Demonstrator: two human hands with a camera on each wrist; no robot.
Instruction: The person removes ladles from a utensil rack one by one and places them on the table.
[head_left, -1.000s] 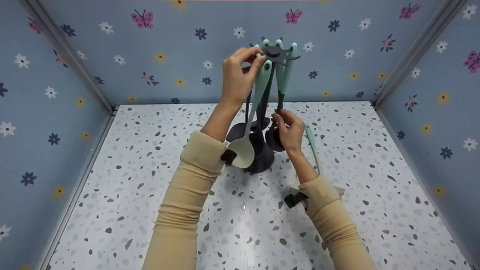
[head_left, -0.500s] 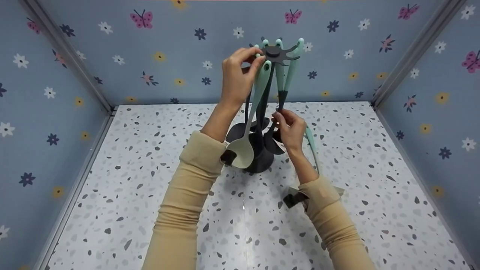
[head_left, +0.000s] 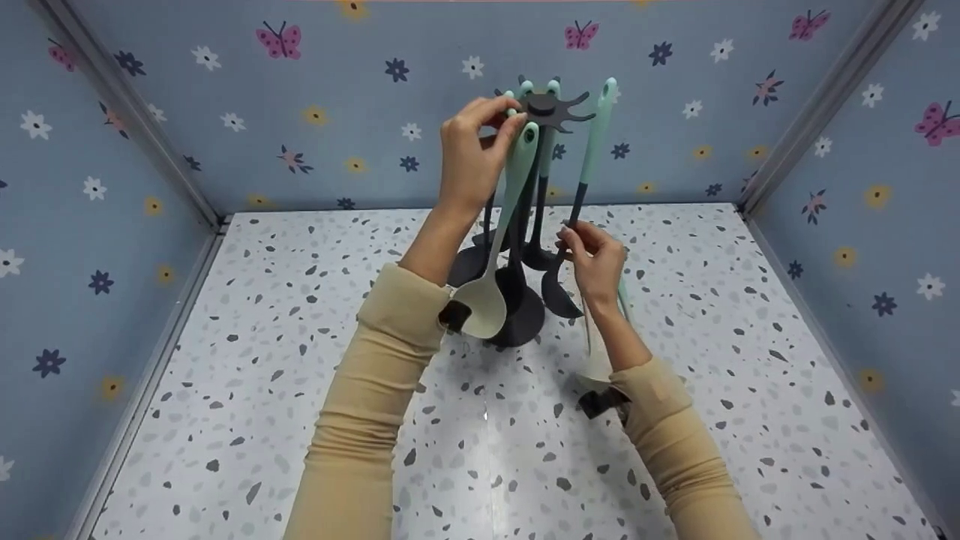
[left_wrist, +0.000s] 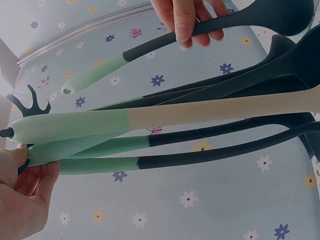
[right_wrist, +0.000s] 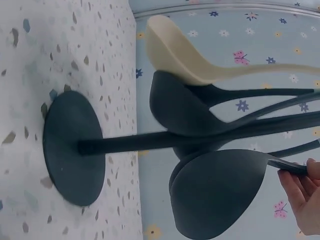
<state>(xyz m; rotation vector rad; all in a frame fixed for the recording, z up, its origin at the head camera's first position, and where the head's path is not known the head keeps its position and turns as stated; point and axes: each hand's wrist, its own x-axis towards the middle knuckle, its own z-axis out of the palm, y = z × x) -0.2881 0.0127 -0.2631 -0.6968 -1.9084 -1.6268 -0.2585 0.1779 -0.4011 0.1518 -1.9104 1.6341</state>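
My right hand [head_left: 600, 266] pinches the black shaft of a ladle [head_left: 579, 202] with a mint-green handle. This ladle stands upright, apart from the rack's right side, its bowl low; the right wrist view shows the dark bowl [right_wrist: 220, 192] large. At the rack's top my left hand [head_left: 476, 150] pinches one of the hook arms between thumb and fingers. The black utensil rack [head_left: 541, 109] has a curved-hook crown and a round base [right_wrist: 72, 150]. On it hang a cream ladle [head_left: 484, 304] at the front and several black utensils with green handles [left_wrist: 95, 165].
A cream utensil [head_left: 596, 367] with a green handle lies on the speckled white table [head_left: 300, 390], partly hidden behind the right forearm. Blue flowered panels [head_left: 315, 112] rise at the back and both sides.
My right hand has moved the ladle rightward; its handle top has come off the rack's hook and now stands apart. My left hand has stayed at the rack's crown.
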